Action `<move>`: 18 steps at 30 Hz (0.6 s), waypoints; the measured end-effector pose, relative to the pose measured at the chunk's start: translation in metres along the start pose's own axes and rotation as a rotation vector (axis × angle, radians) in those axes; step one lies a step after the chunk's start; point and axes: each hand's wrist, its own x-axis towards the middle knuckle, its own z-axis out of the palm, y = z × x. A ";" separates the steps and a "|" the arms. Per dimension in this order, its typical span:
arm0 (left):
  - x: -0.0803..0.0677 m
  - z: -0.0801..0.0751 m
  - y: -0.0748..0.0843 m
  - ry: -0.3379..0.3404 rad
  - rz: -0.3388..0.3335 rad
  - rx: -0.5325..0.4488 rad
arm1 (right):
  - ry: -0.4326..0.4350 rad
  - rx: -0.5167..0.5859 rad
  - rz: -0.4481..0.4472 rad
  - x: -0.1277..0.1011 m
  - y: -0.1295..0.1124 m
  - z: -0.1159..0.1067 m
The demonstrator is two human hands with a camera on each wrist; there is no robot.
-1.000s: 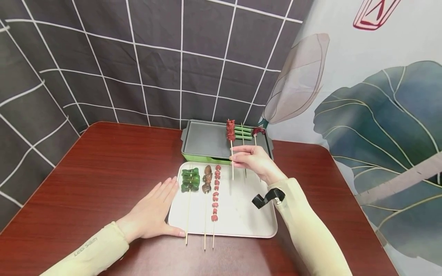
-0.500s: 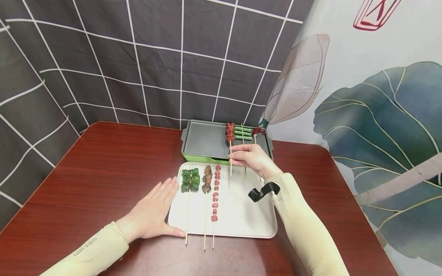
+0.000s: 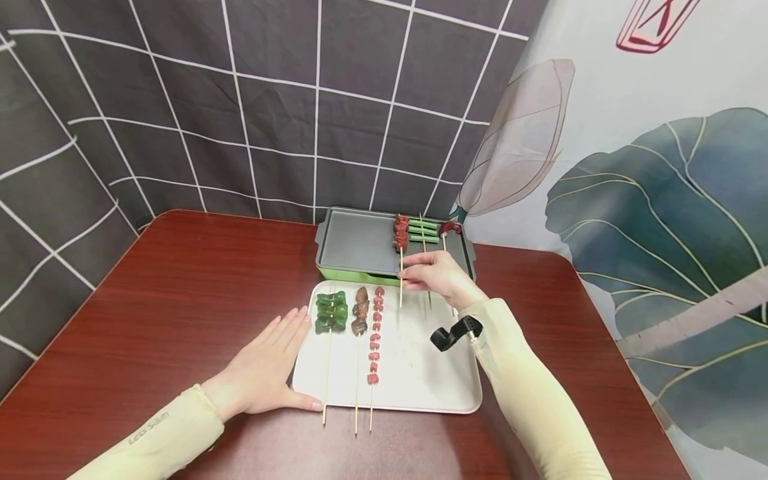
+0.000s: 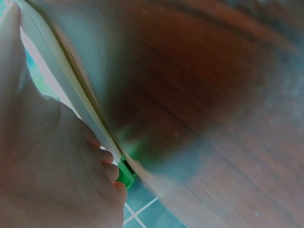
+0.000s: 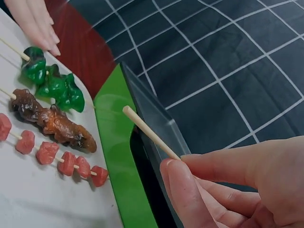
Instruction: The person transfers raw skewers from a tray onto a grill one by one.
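Note:
My right hand pinches the wooden stick of a red meat skewer between thumb and fingers. The meat end lies over the grey griddle plate, left of a green vegetable skewer. In the right wrist view the stick's bare end juts from the fingertips; the meat is out of that view. My left hand, fingers straight, rests against the left edge of the white tray. On that tray lie a green pepper skewer, a brown meat skewer and a skewer of small red pieces.
A dark red curled skewer lies at the griddle's right end. The griddle's green base stands directly behind the tray. Beyond the brown table hang a dark checked cloth and a leaf-patterned cloth. Stick ends overhang the tray's front.
The right hand has lowered the red meat skewer slightly toward the griddle and shifted a little left, still pinching the stick. The left hand and the tray have stayed put.

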 end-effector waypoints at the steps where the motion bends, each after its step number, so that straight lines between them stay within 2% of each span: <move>1: 0.000 0.000 0.000 -0.001 -0.002 -0.001 | 0.003 -0.012 0.000 0.000 0.000 0.000; 6: 0.000 0.000 0.000 0.002 -0.002 -0.004 | 0.015 -0.055 -0.009 0.000 -0.001 0.000; 12: -0.001 0.001 0.000 0.002 0.000 0.000 | 0.079 -0.105 -0.041 -0.004 -0.005 0.001; 18: -0.001 0.000 0.000 0.006 0.005 -0.001 | 0.102 -0.125 -0.086 -0.016 -0.011 0.002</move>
